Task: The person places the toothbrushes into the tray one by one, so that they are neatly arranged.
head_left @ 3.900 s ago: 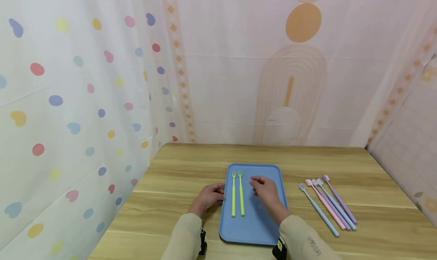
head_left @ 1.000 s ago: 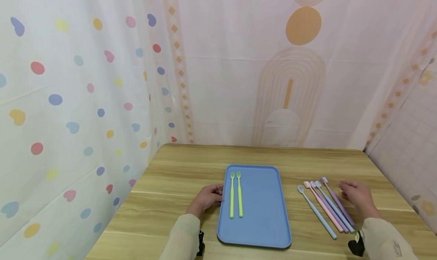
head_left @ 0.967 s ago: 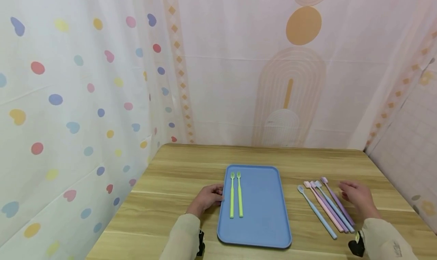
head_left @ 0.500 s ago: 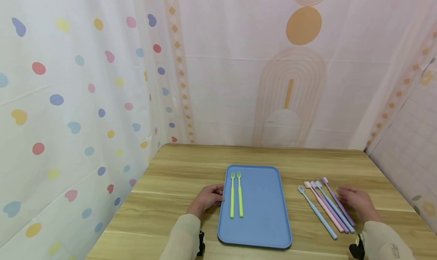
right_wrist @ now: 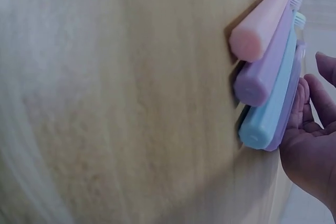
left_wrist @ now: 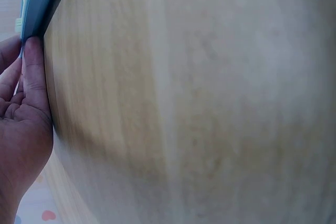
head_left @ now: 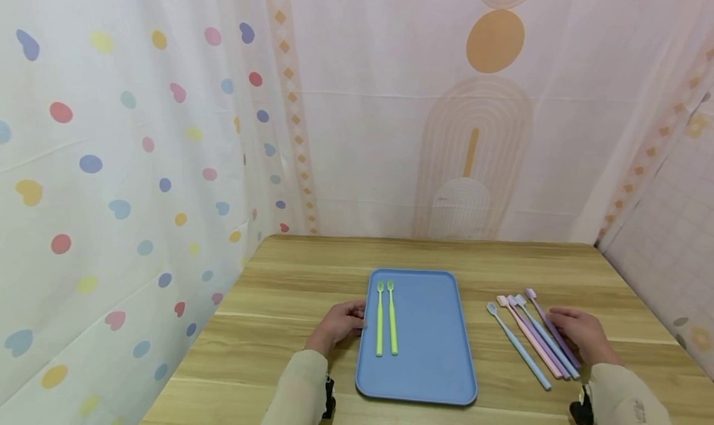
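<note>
A blue tray (head_left: 426, 338) lies on the wooden table with two green toothbrushes (head_left: 380, 319) side by side along its left part. My left hand (head_left: 337, 326) holds the tray's left edge between thumb and fingers; in the left wrist view the fingers meet at the tray rim (left_wrist: 39, 9). To the right of the tray, several toothbrushes lie slanted: a light blue one (head_left: 519, 347) apart, then a pink one (head_left: 530, 332), a purple, a blue and another purple toothbrush (head_left: 552, 329). My right hand (head_left: 582, 335) is right beside that outermost purple toothbrush, fingers loosely bent, thumb apart.
The wooden table (head_left: 312, 258) ends at a pale patterned curtain (head_left: 362, 165) behind and a dotted curtain (head_left: 139, 227) on the left. A strip of tabletop separates the tray from the loose toothbrushes.
My right hand went from above the tray to the right of the loose toothbrushes, then edged left toward the outermost purple one. My left hand has stayed at the tray's edge.
</note>
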### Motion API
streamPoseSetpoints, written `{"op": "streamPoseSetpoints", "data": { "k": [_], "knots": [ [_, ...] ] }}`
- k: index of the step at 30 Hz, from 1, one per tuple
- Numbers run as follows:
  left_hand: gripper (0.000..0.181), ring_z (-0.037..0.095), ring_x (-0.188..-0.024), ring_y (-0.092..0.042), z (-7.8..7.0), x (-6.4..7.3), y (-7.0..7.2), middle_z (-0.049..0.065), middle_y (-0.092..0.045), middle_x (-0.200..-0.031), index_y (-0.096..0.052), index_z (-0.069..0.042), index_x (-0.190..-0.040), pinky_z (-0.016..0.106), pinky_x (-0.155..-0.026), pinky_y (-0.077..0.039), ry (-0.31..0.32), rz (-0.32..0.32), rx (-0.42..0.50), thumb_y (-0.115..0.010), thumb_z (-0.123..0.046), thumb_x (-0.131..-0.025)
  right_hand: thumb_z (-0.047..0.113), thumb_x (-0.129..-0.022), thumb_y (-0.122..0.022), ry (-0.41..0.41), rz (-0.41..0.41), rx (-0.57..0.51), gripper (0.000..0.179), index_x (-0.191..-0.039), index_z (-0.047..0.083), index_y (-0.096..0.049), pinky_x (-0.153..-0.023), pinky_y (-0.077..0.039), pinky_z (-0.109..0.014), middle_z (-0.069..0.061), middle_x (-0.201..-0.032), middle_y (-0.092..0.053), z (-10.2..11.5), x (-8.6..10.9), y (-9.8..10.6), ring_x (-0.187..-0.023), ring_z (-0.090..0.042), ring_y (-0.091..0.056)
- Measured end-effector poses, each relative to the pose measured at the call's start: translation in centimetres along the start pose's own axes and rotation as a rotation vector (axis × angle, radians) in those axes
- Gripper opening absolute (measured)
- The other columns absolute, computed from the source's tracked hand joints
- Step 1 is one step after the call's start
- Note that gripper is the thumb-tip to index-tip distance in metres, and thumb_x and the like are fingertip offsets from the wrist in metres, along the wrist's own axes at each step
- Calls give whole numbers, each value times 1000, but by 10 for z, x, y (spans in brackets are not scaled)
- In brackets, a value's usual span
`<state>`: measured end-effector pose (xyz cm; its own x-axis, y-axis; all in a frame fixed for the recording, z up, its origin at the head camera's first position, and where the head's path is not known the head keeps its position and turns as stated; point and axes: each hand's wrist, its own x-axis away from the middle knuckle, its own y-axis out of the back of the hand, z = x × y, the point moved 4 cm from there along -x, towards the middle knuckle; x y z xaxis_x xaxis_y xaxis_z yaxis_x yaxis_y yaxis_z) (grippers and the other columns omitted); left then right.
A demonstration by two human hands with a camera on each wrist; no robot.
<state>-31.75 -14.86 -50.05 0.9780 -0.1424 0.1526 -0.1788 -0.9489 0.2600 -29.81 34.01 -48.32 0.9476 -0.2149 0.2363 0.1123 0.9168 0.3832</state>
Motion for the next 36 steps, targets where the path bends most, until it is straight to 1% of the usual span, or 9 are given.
{"op": "streamPoseSetpoints", "data": {
  "k": [6, 12, 14, 17, 19, 21, 23, 29, 36],
  "knots": [
    [51, 18, -90, -57, -1, 1, 0, 11, -56, -99, -54, 5, -137, 35, -81, -57, 1, -1, 2, -63, 12, -88, 31, -94, -66, 16, 6, 59, 60, -135, -11, -51, -65, -51, -28, -26, -121, -59, -2, -1, -2, -80, -8, -56],
    [50, 19, -90, -57, -1, 1, 0, 11, -56, -99, -55, 5, -137, 35, -80, -57, 2, -8, -7, -63, 12, -87, 29, -94, -66, 34, 2, 86, 59, -134, -12, -52, -67, -50, -27, -31, -129, -55, -2, -2, -2, -81, -5, -55],
    [50, 19, -90, -57, -2, 1, 0, 11, -56, -100, -55, 5, -136, 36, -81, -57, 5, -8, -2, -63, 11, -88, 27, -95, -65, 49, 2, 102, 57, -133, -13, -52, -67, -50, -26, -32, -129, -54, -1, -2, -2, -84, -9, -57],
    [49, 19, -91, -58, -2, 1, 0, 12, -57, -101, -55, 7, -136, 37, -81, -57, 4, -12, 2, -63, 11, -87, 23, -95, -63, 83, -14, 155, 53, -132, -14, -52, -69, -50, -26, -33, -130, -54, 0, -2, -3, -96, -25, -61],
    [49, 19, -91, -58, -3, 2, 0, 12, -58, -101, -55, 7, -135, 37, -82, -57, 2, -14, 2, -64, 11, -87, 20, -95, -62, 105, -24, 187, 50, -129, -15, -54, -70, -49, -27, -34, -128, -54, 1, -1, -4, -104, -36, -58],
    [50, 19, -90, -58, -3, 1, 0, 12, -58, -101, -55, 7, -135, 38, -81, -57, -4, -15, -2, -64, 11, -87, 17, -95, -61, 120, -36, 212, 46, -128, -16, -54, -71, -49, -28, -34, -126, -56, 2, -1, -5, -110, -43, -55],
    [50, 19, -89, -58, -3, 1, 0, 12, -58, -101, -55, 7, -135, 38, -81, -57, -10, -16, -6, -64, 11, -87, 14, -95, -60, 129, -39, 224, 45, -127, -17, -54, -74, -50, -31, -35, -125, -56, 3, 0, -5, -112, -46, -53],
    [50, 18, -89, -58, -2, -1, 0, 11, -57, -100, -56, 6, -136, 37, -81, -57, -6, -14, -10, -65, 11, -86, 14, -95, -60, 154, -39, 259, 43, -124, -17, -56, -87, -48, -49, -36, -124, -56, 10, 5, -7, -112, -49, -51],
    [49, 19, -89, -58, -1, 0, 0, 11, -58, -100, -56, 6, -135, 36, -81, -57, 1, -11, 0, -64, 11, -87, 17, -93, -61, 197, -62, 362, 39, -116, -15, -61, -84, -46, -50, -35, -117, -59, 14, 8, -9, -105, -48, -55]
  ]
}}
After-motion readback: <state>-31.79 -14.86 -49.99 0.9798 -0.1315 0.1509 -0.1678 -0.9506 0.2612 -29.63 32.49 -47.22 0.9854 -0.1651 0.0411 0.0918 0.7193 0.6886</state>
